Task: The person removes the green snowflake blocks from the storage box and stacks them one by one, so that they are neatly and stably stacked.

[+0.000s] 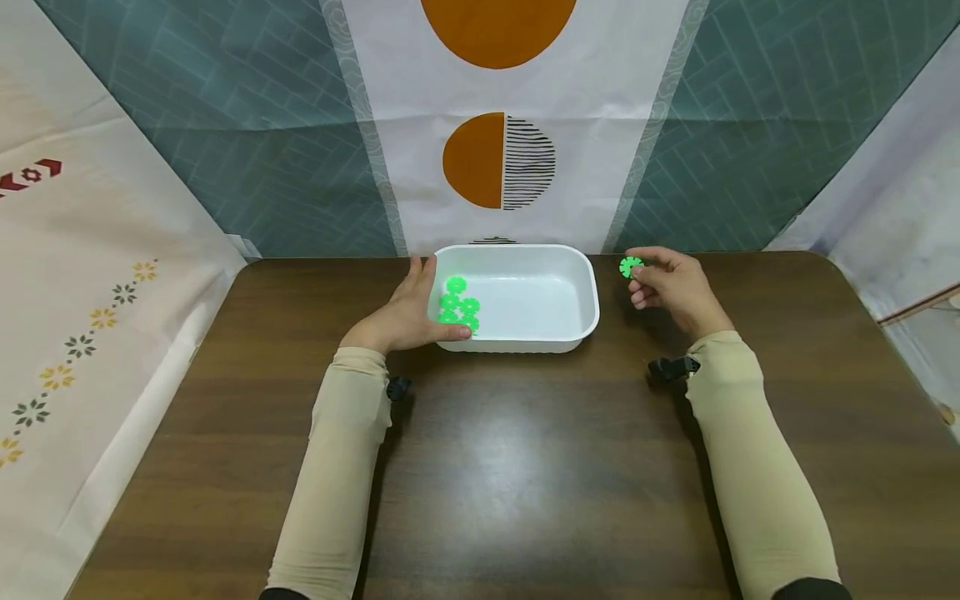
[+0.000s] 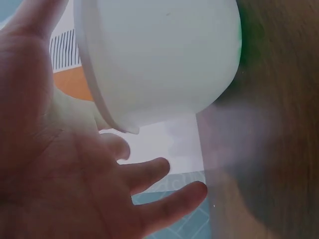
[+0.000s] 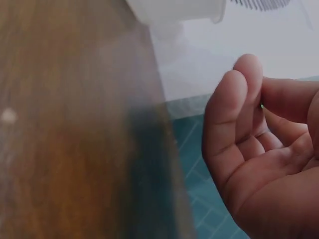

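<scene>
At the far edge of the table is a white rectangular tray (image 1: pixel 525 300). Several green flower-shaped discs (image 1: pixel 470 306) lie inside it, gathered at its left end. My left hand (image 1: pixel 408 312) grips that end, its thumb over the near rim and its forefinger at the far left corner. In the left wrist view the other fingers spread beside the tray's outer wall (image 2: pixel 164 59). Right of the tray, apart from it, my right hand (image 1: pixel 671 287) pinches one green notched disc (image 1: pixel 628 266) between thumb and fingers. Those fingers (image 3: pixel 224 109) mostly hide the disc in the right wrist view.
The brown wooden table (image 1: pixel 510 467) extends toward me under both forearms. Behind it hangs a patterned cloth (image 1: pixel 600 175) with orange shapes. A pale printed cloth (image 1: pixel 112 292) lines the left side. Each wrist carries a small black camera mount (image 1: pixel 672 367).
</scene>
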{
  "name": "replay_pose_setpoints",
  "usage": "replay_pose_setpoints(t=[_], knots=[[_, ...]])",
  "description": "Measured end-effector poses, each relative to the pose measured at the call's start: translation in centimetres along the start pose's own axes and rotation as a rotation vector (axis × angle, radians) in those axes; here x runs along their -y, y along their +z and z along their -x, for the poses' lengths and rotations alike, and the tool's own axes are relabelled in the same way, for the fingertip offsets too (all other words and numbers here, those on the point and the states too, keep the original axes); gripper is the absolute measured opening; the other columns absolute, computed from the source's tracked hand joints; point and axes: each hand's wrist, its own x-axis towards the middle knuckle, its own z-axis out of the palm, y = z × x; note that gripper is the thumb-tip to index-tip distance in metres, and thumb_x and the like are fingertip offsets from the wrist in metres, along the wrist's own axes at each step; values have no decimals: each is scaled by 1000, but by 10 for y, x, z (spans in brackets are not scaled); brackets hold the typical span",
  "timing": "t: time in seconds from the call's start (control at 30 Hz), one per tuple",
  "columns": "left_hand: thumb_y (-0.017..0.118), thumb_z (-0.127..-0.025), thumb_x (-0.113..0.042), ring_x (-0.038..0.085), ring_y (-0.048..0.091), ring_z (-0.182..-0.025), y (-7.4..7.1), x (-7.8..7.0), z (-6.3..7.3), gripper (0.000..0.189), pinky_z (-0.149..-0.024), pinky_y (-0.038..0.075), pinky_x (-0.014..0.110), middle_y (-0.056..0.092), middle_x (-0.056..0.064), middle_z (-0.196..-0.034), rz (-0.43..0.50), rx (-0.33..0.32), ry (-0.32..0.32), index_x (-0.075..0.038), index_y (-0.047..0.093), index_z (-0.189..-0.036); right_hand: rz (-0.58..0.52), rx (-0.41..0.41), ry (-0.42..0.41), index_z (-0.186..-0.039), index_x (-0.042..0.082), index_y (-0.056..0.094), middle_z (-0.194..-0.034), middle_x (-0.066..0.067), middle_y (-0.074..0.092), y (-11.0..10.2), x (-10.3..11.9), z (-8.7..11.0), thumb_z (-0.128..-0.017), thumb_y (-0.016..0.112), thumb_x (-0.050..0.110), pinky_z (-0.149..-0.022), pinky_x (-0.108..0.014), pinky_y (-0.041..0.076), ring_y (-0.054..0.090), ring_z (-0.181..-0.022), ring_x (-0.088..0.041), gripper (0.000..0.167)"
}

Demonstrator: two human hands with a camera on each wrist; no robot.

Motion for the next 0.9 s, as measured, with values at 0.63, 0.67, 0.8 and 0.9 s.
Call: replay_pose_setpoints(t=[0.63,0.67,0.8,0.9], knots=[[80,-80,-56,37,-7,-151,-2,13,-5,138,-118,14,54,-31,12,-162,33,66,-47,-16,-27,-156,150,122,234,-152,-4,38,-80,-7,63,-16,-21,-9,-104,50,1,-63,-33,59,65,-63,-15,50],[80,-80,-56,37,-6,-151,-3,14,-4,138,-118,14,55,-30,13,-162,30,70,-50,-15,-27,-156,156,129,237,-152,-4,37,-79,-7,63,-17,-21,-9,-104,50,1,-63,-32,59,65,-63,-15,50],[80,-81,-55,39,-5,-151,-5,16,-2,137,-118,14,57,-29,15,-162,36,74,-59,-15,-27,-156,176,138,253,-152,-5,36,-78,-7,63,-19,-22,-9,-105,48,1,-63,-32,59,65,-62,-14,50],[80,-81,-56,40,-5,-151,-6,16,-2,136,-117,14,57,-29,14,-162,41,75,-58,-16,-27,-156,190,128,268,-152,-5,36,-79,-7,62,-19,-21,-9,-105,48,2,-63,-32,58,64,-62,-14,49]])
